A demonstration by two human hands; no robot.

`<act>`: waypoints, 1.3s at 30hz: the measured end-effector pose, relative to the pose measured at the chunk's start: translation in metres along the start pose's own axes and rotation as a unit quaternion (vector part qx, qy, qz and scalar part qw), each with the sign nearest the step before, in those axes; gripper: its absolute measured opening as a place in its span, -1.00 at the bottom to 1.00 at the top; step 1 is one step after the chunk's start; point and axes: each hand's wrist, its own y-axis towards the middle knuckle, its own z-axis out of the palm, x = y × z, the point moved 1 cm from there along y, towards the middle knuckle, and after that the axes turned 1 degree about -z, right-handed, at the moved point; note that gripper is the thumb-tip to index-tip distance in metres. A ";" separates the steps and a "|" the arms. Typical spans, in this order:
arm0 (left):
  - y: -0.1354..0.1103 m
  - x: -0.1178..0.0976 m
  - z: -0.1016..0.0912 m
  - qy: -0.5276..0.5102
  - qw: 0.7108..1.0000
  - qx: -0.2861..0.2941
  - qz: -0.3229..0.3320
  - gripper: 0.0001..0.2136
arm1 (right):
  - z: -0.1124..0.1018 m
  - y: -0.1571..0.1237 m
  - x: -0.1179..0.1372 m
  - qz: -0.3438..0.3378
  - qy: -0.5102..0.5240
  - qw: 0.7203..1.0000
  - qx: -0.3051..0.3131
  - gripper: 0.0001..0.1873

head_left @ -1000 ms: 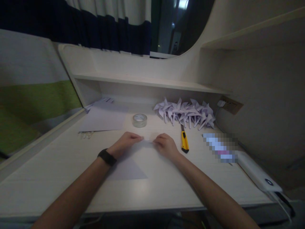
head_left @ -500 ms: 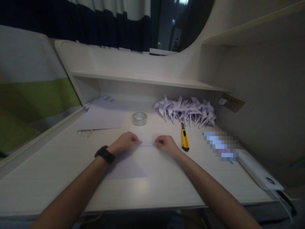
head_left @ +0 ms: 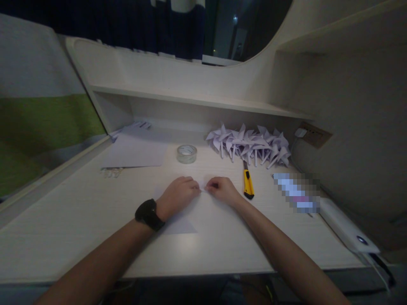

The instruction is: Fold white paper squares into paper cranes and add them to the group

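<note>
Between my two hands is a small strip of white paper (head_left: 202, 190), mostly covered by the fingers. My left hand (head_left: 181, 192), with a dark watch at the wrist, is closed on its left end. The fingertips of my right hand (head_left: 221, 189) pinch the other end. Beneath my left wrist lies a flat sheet of white paper (head_left: 181, 227), partly hidden by the arm. A roll of clear tape (head_left: 187, 154) sits just beyond the hands. To the right of my right hand is a yellow utility knife (head_left: 248, 184) with its blade pointing away.
Several white paper pinwheels (head_left: 251, 146) are heaped at the back right. A stack of white paper (head_left: 135, 148) lies at the back left, with small pale pieces (head_left: 111, 172) by its front edge. A white power strip (head_left: 346, 226) runs along the right side, beside a blurred-out object (head_left: 295, 192).
My left hand has moved right, close to my right hand, so less of the paper strip shows between them. My right hand stays nearly in place. The view has tilted slightly.
</note>
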 end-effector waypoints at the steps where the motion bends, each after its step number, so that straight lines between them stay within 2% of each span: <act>1: 0.000 0.000 0.001 0.009 1.000 0.004 0.000 -0.86 | 0.000 0.000 -0.001 -0.001 0.007 1.000 0.001 -0.90; 7: 0.001 0.000 0.004 0.047 0.998 0.028 -0.016 -0.89 | -0.005 -0.003 0.001 -0.008 0.032 0.999 0.012 -0.93; 10: 0.002 -0.001 0.004 0.035 0.999 0.027 -0.024 -0.87 | -0.012 -0.010 0.008 -0.067 -0.040 0.997 0.001 -0.90; 13: 0.001 0.000 0.005 0.021 0.999 0.016 -0.031 -0.86 | -0.018 -0.016 0.014 -0.142 -0.131 0.981 -0.005 -0.85; 16: 0.000 0.002 0.008 0.005 0.999 0.003 -0.032 -0.86 | -0.020 -0.017 0.017 -0.173 -0.197 0.965 0.012 -0.83; 25: 0.000 0.005 0.009 -0.005 0.999 0.009 -0.036 -0.87 | -0.019 -0.016 0.028 -0.150 -0.331 0.929 0.067 -0.88; 33: 0.000 0.007 0.006 0.019 0.998 0.017 -0.059 -0.87 | -0.025 -0.019 0.028 -0.124 -0.350 0.924 0.086 -0.89; 39: 0.001 0.009 0.010 -0.003 0.998 0.012 -0.060 -0.84 | -0.023 -0.017 0.026 -0.136 -0.308 0.939 0.070 -0.86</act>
